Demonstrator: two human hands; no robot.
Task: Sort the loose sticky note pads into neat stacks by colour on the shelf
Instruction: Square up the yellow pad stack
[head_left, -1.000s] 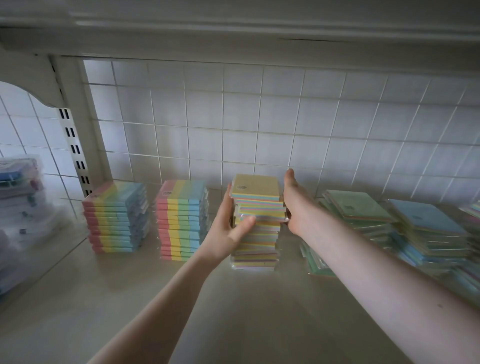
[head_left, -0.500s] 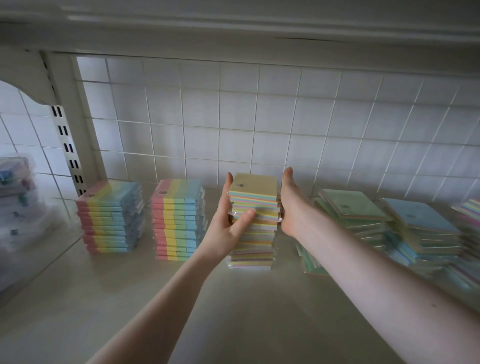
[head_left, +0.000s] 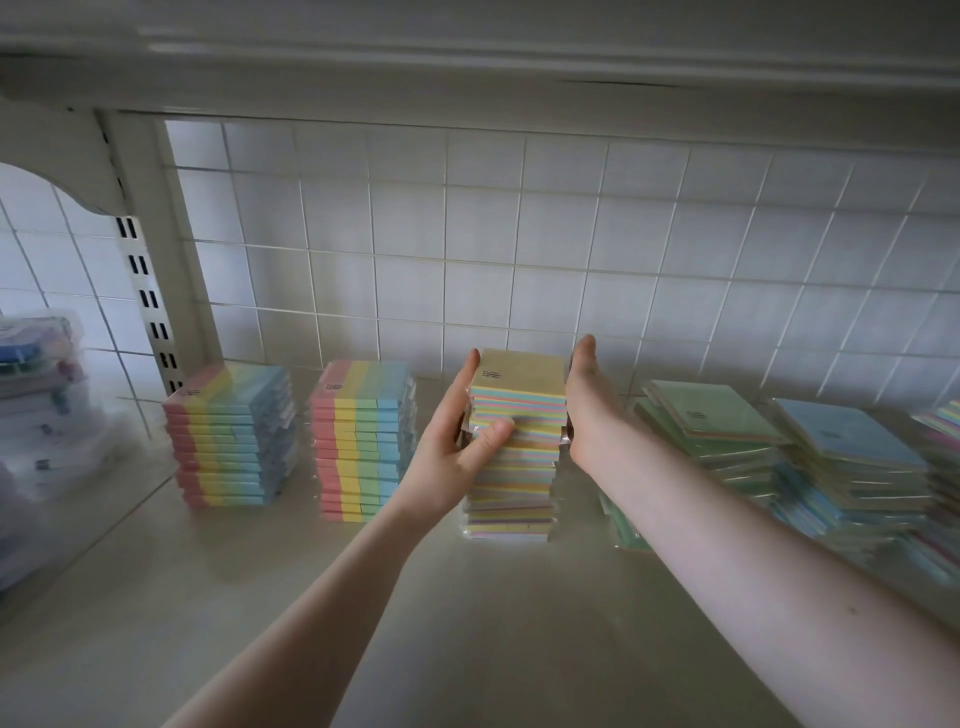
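Note:
A tall stack of multi-colour sticky note pads (head_left: 511, 483) with a yellow top stands on the shelf (head_left: 363, 597). My left hand (head_left: 454, 447) lies against its left side with fingers straight up, and the thumb rests across the front edges. My right hand (head_left: 589, 410) presses flat against the stack's right side. Two neat striped stacks, pink-yellow-green-blue, stand to the left: the left striped stack (head_left: 234, 441) and the second striped stack (head_left: 363, 441). To the right lie untidy piles, a green-topped pile (head_left: 711, 431) and a blue-topped pile (head_left: 847, 447).
More mixed pads (head_left: 943, 436) lie at the far right edge. A clear plastic box (head_left: 36, 415) with coloured items sits beyond the shelf upright at the left. A wire grid and white tiles close the back, and an upper shelf (head_left: 467, 67) hangs overhead.
Both hands stay against the sides of the middle stack. Only the view has shifted slightly.

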